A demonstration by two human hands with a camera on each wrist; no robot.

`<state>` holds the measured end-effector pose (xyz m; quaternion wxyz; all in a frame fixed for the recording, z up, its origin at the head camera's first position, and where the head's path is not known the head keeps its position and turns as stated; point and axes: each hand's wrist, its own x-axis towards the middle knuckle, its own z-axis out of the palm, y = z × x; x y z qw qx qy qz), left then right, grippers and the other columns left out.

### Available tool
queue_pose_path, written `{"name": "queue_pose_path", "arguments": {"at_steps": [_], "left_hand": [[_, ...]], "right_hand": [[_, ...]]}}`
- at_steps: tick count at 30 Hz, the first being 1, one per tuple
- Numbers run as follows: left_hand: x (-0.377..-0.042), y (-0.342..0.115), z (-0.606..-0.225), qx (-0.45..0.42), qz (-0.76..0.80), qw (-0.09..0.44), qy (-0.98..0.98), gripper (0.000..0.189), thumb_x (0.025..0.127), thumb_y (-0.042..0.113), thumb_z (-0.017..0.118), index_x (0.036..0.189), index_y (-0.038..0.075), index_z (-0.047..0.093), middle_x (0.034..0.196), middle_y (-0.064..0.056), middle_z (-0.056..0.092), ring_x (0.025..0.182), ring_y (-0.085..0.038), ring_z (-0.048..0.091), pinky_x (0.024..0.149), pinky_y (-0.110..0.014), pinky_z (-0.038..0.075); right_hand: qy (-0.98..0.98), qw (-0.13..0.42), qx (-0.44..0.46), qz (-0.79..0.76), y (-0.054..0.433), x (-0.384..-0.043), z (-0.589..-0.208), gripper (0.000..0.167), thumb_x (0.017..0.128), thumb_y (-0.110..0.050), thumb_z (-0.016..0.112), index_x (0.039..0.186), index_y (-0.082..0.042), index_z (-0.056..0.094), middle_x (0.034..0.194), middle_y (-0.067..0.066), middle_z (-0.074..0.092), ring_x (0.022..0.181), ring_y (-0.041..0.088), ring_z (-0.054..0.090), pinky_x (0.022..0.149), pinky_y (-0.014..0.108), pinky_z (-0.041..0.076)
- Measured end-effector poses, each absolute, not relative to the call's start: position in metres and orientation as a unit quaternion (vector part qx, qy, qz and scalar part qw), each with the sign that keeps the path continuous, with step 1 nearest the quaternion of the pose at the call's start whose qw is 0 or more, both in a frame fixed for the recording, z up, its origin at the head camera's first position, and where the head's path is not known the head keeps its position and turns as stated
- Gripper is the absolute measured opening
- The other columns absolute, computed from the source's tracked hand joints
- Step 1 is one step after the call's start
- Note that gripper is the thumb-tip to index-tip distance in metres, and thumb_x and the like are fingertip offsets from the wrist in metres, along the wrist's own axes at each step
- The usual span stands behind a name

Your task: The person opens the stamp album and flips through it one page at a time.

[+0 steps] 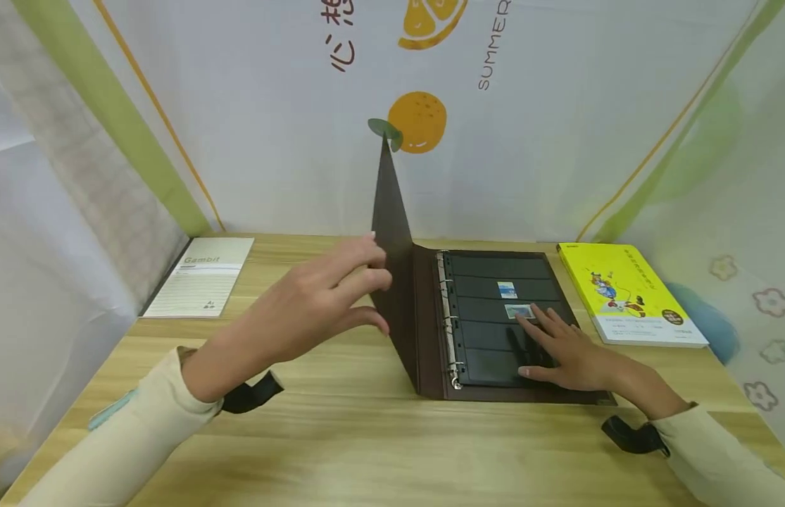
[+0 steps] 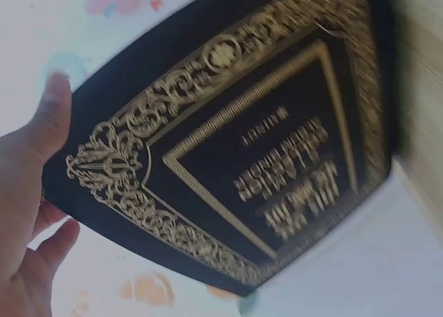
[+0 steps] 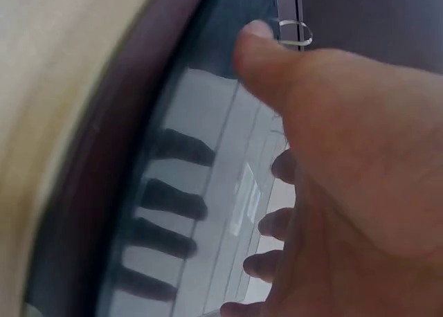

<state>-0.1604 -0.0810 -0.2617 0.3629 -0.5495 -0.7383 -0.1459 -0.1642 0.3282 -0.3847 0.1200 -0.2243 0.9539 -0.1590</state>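
Observation:
A dark stamp album (image 1: 500, 267) lies opened on the table, its front cover (image 1: 395, 274) standing almost upright. My left hand (image 1: 322, 296) holds the cover by its free edge; the outer face with gold ornament (image 2: 221, 54) shows in the left wrist view, lettering blurred. My right hand (image 1: 576, 355) rests its spread fingers over the lower right of the black pocket page (image 1: 493, 366). Two small stamps sit in the pockets: one upper stamp (image 1: 507, 289) and one lower stamp (image 1: 517, 311) beside my fingertips. Metal rings (image 1: 452, 331) run along the spine.
A yellow book (image 1: 626, 289) lies right of the album. At the far left is a white notepad (image 1: 202, 274) marked Gambit. The wooden table (image 1: 341, 451) meets a printed curtain (image 1: 291, 162) at the back.

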Motion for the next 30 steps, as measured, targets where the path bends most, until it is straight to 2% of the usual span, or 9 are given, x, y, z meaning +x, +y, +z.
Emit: {"name": "queue_pose_path", "arguments": {"at_steps": [2,7,11,16,19,21,25,27,30], "left_hand": [[-0.158,-0.096,-0.268,-0.54,-0.138,0.374,-0.742,0.047,0.076,0.036,0.084,0.109,0.005,0.069,0.106,-0.013,0.064,0.112,-0.031,0.066,0.101,-0.037,0.054],[-0.152,-0.126,-0.286,-0.517,-0.11,0.407,-0.745,0.035,0.096,0.041,0.063,0.113,0.012,0.076,0.107,-0.014,0.068,0.107,-0.034,0.065,0.093,-0.04,0.055],[-0.147,-0.15,-0.298,-0.501,-0.09,0.387,-0.769,0.042,0.105,0.041,0.05,0.114,0.011,0.078,0.118,-0.012,0.073,0.113,-0.034,0.064,0.104,-0.036,0.048],[-0.141,-0.18,-0.324,-0.476,-0.043,0.321,-0.817,0.053,0.111,0.041,0.035,0.121,0.008,0.075,0.126,-0.012,0.072,0.123,-0.034,0.064,0.124,-0.031,0.027],[-0.138,-0.194,-0.345,-0.458,-0.021,0.294,-0.839,0.059,0.112,0.042,0.027,0.124,0.007,0.074,0.128,-0.012,0.071,0.121,-0.033,0.066,0.123,-0.033,0.029],[-0.136,-0.2,-0.359,-0.448,-0.013,0.267,-0.853,0.057,0.111,0.042,0.03,0.124,0.007,0.073,0.129,-0.013,0.071,0.122,-0.034,0.066,0.117,-0.036,0.038],[-0.135,-0.207,-0.381,-0.432,-0.002,0.195,-0.881,0.041,0.106,0.036,0.052,0.125,0.006,0.073,0.13,-0.015,0.07,0.122,-0.033,0.066,0.099,-0.044,0.053],[-0.134,-0.209,-0.388,-0.418,-0.011,0.147,-0.896,0.038,0.1,0.032,0.062,0.126,0.005,0.072,0.131,-0.016,0.069,0.123,-0.034,0.065,0.096,-0.045,0.055],[-0.131,-0.209,-0.395,-0.38,-0.047,0.059,-0.922,0.042,0.101,0.034,0.062,0.129,0.003,0.069,0.137,-0.018,0.065,0.129,-0.037,0.061,0.097,-0.047,0.055]], "right_hand": [[0.956,0.123,-0.216,-0.153,0.329,-0.16,-0.389,0.093,0.091,-0.052,0.07,0.161,-0.01,0.026,0.164,0.033,0.014,0.146,0.064,0.013,0.106,0.083,0.018],[0.958,0.146,-0.201,-0.143,0.332,-0.158,-0.393,0.091,0.092,-0.055,0.067,0.16,-0.009,0.029,0.164,0.033,0.015,0.145,0.065,0.014,0.107,0.082,0.019],[0.957,0.155,-0.198,-0.145,0.333,-0.159,-0.392,0.089,0.093,-0.054,0.066,0.16,-0.007,0.03,0.164,0.034,0.015,0.145,0.066,0.013,0.108,0.081,0.019],[0.956,0.153,-0.199,-0.149,0.334,-0.158,-0.394,0.088,0.094,-0.053,0.066,0.16,-0.006,0.029,0.163,0.035,0.014,0.144,0.067,0.012,0.107,0.081,0.02],[0.956,0.153,-0.197,-0.153,0.334,-0.158,-0.395,0.089,0.094,-0.053,0.066,0.16,-0.007,0.028,0.163,0.036,0.013,0.144,0.067,0.011,0.106,0.082,0.019],[0.956,0.155,-0.195,-0.156,0.333,-0.158,-0.395,0.089,0.093,-0.053,0.066,0.16,-0.007,0.028,0.164,0.035,0.013,0.144,0.067,0.011,0.106,0.082,0.018],[0.955,0.157,-0.193,-0.16,0.331,-0.158,-0.397,0.09,0.093,-0.054,0.066,0.16,-0.007,0.028,0.164,0.035,0.013,0.145,0.066,0.011,0.106,0.083,0.017],[0.955,0.159,-0.192,-0.164,0.33,-0.158,-0.398,0.09,0.093,-0.054,0.066,0.16,-0.008,0.028,0.164,0.035,0.013,0.145,0.066,0.011,0.106,0.083,0.017],[0.953,0.162,-0.19,-0.17,0.329,-0.159,-0.4,0.09,0.093,-0.054,0.066,0.161,-0.008,0.028,0.164,0.034,0.012,0.145,0.066,0.01,0.107,0.083,0.016]]}}
